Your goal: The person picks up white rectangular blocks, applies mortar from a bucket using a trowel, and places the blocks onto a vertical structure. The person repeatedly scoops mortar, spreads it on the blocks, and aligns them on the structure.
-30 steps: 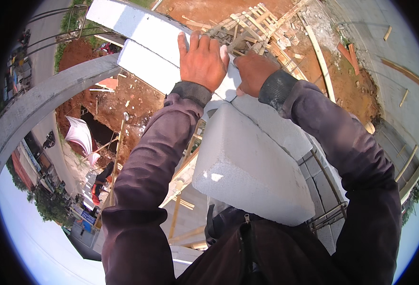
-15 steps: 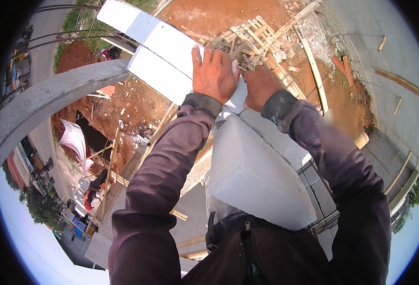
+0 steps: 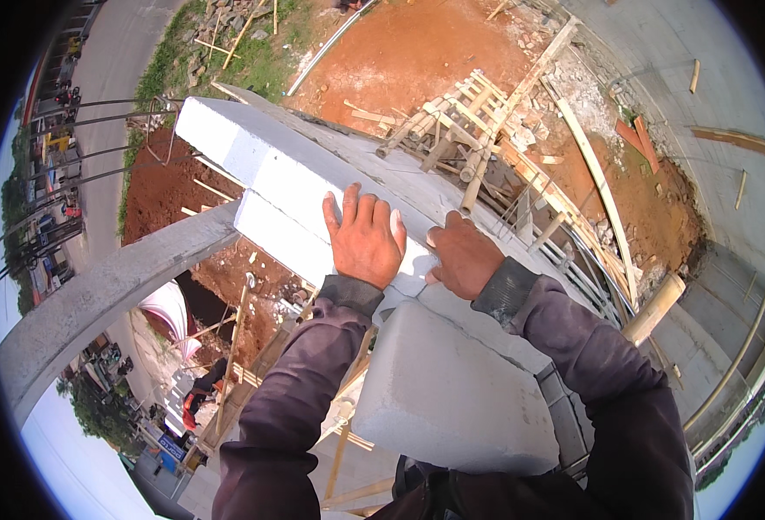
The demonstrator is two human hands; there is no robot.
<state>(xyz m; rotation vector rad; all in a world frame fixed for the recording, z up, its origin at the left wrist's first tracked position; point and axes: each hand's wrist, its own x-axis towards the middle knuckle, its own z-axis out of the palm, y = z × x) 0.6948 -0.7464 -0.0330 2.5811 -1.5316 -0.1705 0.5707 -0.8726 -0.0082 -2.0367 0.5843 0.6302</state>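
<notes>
My left hand [image 3: 367, 241] lies with spread fingers on a row of white lightweight concrete blocks [image 3: 291, 186]. To its right, my right hand [image 3: 469, 258] has its fingers curled over the far edge of the same row, its fingertips partly hidden. A gap separates the two hands. Beneath the left hand, a lower white block [image 3: 280, 236] shows along the near side. Closer to my body, a large grey concrete block [image 3: 456, 386] stands at the near end of the wall. Dark cuffs and sleeves cover both my arms.
A curved concrete beam [image 3: 113, 290] meets the wall at left, with bare steel bars [image 3: 87, 130] beyond. Far below are red soil [image 3: 408, 52], bamboo poles and a heap of timber [image 3: 460, 117]. A wooden pole end [image 3: 655, 308] juts out at right. Another person [image 3: 198, 400] is at lower left.
The view has tilted, so the wall and both hands appear lower. The gap between my hands has widened a little, and more of the wall's far side shows.
</notes>
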